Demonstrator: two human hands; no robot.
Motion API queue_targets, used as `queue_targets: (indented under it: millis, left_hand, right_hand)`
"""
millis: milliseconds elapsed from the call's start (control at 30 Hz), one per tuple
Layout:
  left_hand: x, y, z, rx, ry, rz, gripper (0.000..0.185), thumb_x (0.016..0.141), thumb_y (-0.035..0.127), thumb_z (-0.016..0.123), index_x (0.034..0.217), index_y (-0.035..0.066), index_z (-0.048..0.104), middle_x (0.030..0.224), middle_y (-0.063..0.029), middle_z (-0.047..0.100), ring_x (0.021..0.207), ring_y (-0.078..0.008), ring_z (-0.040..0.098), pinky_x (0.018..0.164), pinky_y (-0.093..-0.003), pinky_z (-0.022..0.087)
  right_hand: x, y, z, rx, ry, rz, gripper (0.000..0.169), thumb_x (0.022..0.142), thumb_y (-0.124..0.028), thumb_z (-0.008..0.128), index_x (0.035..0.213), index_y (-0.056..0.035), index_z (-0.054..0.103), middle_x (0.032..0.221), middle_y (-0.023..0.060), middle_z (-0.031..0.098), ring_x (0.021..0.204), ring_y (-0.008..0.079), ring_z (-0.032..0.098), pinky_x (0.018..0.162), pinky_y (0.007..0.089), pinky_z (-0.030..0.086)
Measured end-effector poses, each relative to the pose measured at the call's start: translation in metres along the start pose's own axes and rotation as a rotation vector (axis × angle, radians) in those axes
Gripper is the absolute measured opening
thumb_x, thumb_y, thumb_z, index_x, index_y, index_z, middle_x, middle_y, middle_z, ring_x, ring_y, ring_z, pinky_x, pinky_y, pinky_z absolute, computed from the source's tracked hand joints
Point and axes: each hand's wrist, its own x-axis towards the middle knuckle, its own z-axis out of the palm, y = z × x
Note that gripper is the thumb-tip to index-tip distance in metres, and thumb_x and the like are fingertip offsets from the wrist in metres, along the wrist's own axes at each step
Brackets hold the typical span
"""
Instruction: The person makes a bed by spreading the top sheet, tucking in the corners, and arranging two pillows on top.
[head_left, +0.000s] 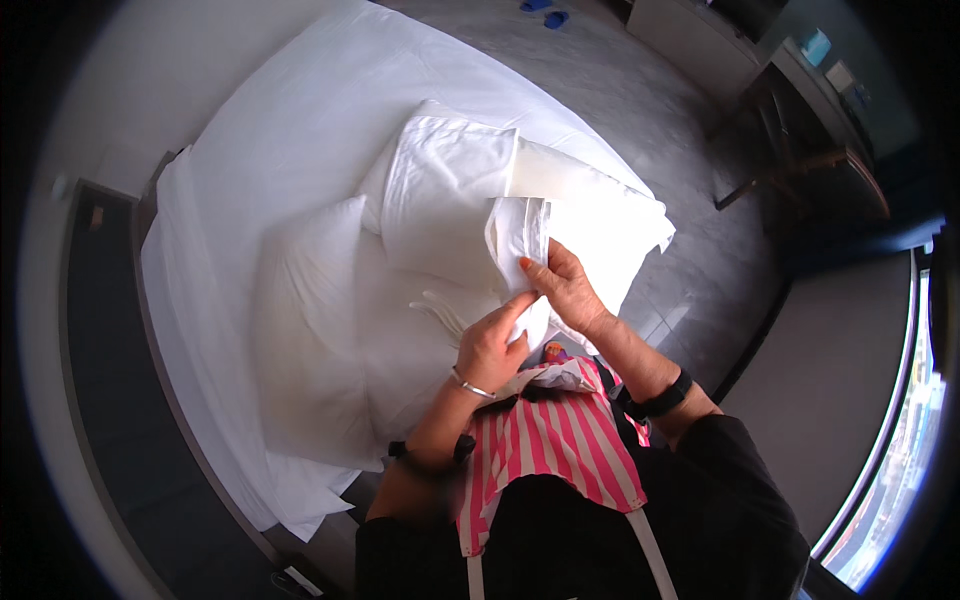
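Both my hands are at a gathered white cloth (517, 225), held up in front of my striped apron. My right hand (568, 289) grips its folded layers, thumb on top. My left hand (495, 345) is just below, its index finger reaching to the cloth; whether it pinches any fabric is unclear. White ties (442, 311) hang beside my left hand. Behind the cloth lie a rumpled white cover (450, 161) and a white pillow (600, 187), while another white pillow (307, 322) rests to the left, on the bed's white sheet (300, 127).
A dark bedside panel (112, 322) runs along the left. At the upper right stand a wooden chair (847, 169) and a desk (817, 86) holding small items. Blue slippers (556, 19) lie on the grey floor at the top. A window (892, 450) is at the right.
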Motion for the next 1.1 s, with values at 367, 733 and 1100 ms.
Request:
queue_targets:
  millis: [367, 733, 1100]
  left_hand:
    - [-0.052, 0.011, -0.127, -0.278, 0.406, -0.189, 0.059, 0.074, 0.009, 0.063, 0.123, 0.003, 0.031, 0.089, -0.0069, 0.049, 0.082, -0.0124, 0.050, 0.063, -0.0214, 0.046]
    - [-0.060, 0.014, -0.139, -0.675, 0.293, -0.332, 0.030, 0.078, -0.003, 0.049, 0.108, -0.001, 0.045, 0.081, -0.0037, 0.056, 0.070, -0.0087, 0.054, 0.061, -0.0210, 0.046]
    - [-0.049, -0.040, -0.153, -0.729, 0.492, -0.395, 0.016, 0.072, -0.003, 0.047, 0.087, -0.002, 0.054, 0.074, -0.0028, 0.056, 0.069, -0.0100, 0.054, 0.060, -0.0241, 0.044]
  right_hand:
    - [-0.040, 0.000, 0.121, 0.079, -0.351, -0.071, 0.019, 0.084, -0.006, 0.052, 0.102, -0.0020, 0.057, 0.091, -0.0017, 0.059, 0.083, 0.0044, 0.050, 0.075, 0.0207, 0.042]
    - [-0.066, -0.015, 0.128, 0.108, -0.336, 0.041, 0.022, 0.085, -0.015, 0.053, 0.103, -0.0051, 0.059, 0.095, 0.0005, 0.060, 0.090, 0.0070, 0.051, 0.083, 0.0235, 0.040]
    - [-0.049, -0.017, 0.070, -0.016, -0.125, -0.006, 0.015, 0.086, -0.014, 0.050, 0.097, -0.0077, 0.058, 0.081, -0.0045, 0.057, 0.070, 0.0040, 0.047, 0.063, 0.0191, 0.039]
